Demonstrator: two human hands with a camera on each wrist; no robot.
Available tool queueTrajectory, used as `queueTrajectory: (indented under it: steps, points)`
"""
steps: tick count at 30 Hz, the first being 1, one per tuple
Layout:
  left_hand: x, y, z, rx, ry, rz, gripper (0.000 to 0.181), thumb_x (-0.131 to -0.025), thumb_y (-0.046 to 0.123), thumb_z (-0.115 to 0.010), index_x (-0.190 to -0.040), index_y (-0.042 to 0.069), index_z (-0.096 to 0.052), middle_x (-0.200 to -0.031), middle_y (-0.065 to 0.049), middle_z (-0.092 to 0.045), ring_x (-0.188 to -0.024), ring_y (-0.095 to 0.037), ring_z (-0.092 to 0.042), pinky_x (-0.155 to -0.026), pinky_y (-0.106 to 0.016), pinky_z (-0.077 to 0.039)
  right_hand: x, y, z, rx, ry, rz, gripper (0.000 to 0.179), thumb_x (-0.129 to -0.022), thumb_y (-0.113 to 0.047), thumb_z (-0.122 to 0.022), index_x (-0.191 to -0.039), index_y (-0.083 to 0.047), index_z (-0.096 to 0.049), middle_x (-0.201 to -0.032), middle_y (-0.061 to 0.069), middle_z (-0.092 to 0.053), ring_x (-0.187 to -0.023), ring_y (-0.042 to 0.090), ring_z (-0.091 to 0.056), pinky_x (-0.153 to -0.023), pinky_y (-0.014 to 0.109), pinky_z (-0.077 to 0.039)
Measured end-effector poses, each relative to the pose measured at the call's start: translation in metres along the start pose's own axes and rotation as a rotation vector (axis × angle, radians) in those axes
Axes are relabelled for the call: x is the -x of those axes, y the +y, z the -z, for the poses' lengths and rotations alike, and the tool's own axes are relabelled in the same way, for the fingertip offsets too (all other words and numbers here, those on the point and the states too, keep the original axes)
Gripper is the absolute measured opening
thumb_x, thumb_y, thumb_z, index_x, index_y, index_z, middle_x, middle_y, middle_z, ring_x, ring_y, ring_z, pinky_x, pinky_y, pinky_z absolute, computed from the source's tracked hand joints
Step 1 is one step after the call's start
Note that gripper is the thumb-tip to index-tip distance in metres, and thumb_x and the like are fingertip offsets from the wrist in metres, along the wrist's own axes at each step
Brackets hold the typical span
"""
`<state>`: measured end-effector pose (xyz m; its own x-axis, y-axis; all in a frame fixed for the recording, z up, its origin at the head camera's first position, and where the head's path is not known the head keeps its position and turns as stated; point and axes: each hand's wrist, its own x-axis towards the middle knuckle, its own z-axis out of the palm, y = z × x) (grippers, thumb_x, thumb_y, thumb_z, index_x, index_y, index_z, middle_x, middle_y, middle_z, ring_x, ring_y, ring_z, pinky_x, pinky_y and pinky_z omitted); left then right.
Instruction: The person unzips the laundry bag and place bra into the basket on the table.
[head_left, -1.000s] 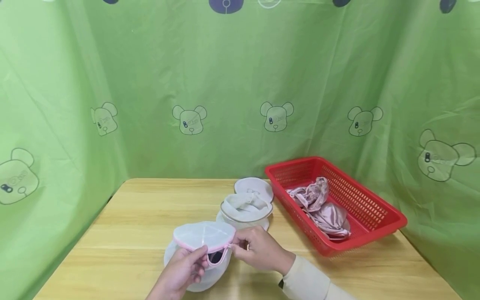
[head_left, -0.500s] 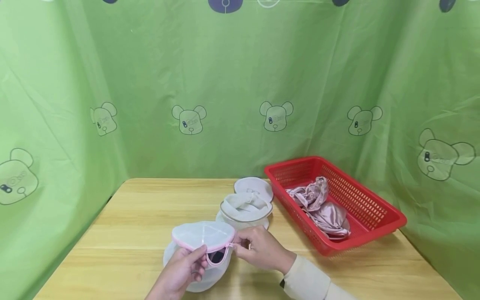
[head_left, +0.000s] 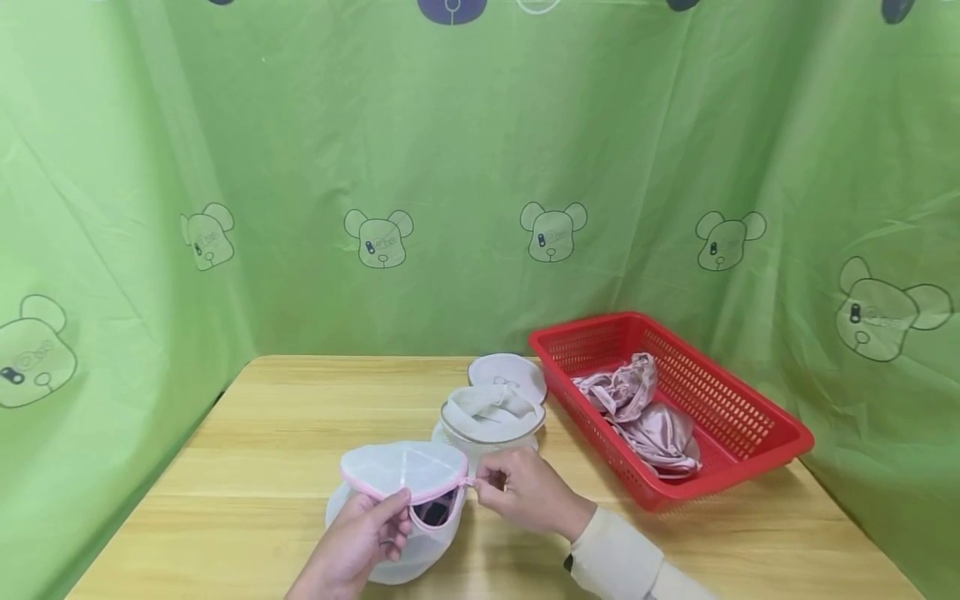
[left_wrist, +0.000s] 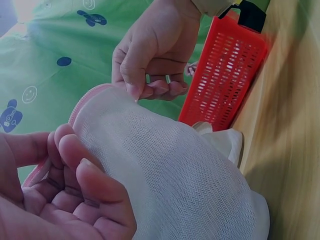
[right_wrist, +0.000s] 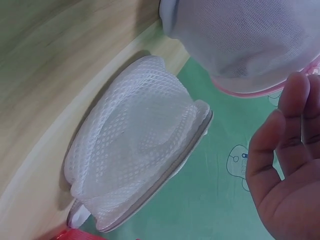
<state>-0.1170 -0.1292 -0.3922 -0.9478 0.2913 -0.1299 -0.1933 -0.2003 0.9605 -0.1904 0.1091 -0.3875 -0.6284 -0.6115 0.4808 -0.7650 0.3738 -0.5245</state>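
Note:
A white mesh laundry bag with a pink zipper stands near the front of the table, its top partly unzipped. Something dark shows through the gap; its kind is unclear. My left hand pinches the pink-edged rim at the front between thumb and fingers. On the right, my right hand pinches the zipper's pull at the right end of the gap. In the left wrist view the mesh side lies beyond the left fingers, with the right hand at the far end of the zipper.
Behind the bag stands another white mesh bag with a grey-brown zipper, its top open. A flat round white one lies farther back. A red basket at the right holds crumpled pinkish cloth. Green curtains surround the wooden table.
My right hand has shifted slightly right and up with the zipper pull, and the gap has widened to the right. My left hand has drifted a little left with the rim.

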Motion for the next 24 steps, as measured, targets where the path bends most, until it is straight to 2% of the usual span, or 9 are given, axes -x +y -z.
queueTrajectory:
  steps: [10, 24]
  points:
    - [0.001, 0.0, 0.001, 0.001, -0.017, -0.009, 0.017, -0.1, 0.019, -0.051, -0.084, 0.012, -0.052, -0.076, 0.003, -0.053, -0.063, -0.006, -0.049, -0.058, -0.019, -0.042, -0.001, 0.004, 0.0, 0.009, -0.016, -0.03, 0.019, -0.077, -0.004, -0.062, -0.067, -0.019, -0.06, -0.062, -0.018, -0.049, -0.058, -0.004, -0.044, -0.051, 0.017, -0.041]
    - [0.003, 0.003, 0.003, -0.012, -0.028, -0.032, 0.017, -0.099, 0.018, -0.05, -0.084, 0.012, -0.052, -0.074, 0.003, -0.052, -0.064, -0.007, -0.049, -0.059, -0.019, -0.042, -0.001, 0.012, 0.002, 0.017, 0.005, -0.048, 0.02, -0.076, -0.002, -0.062, -0.065, -0.019, -0.06, -0.06, -0.018, -0.046, -0.056, -0.003, -0.042, -0.05, 0.017, -0.038]
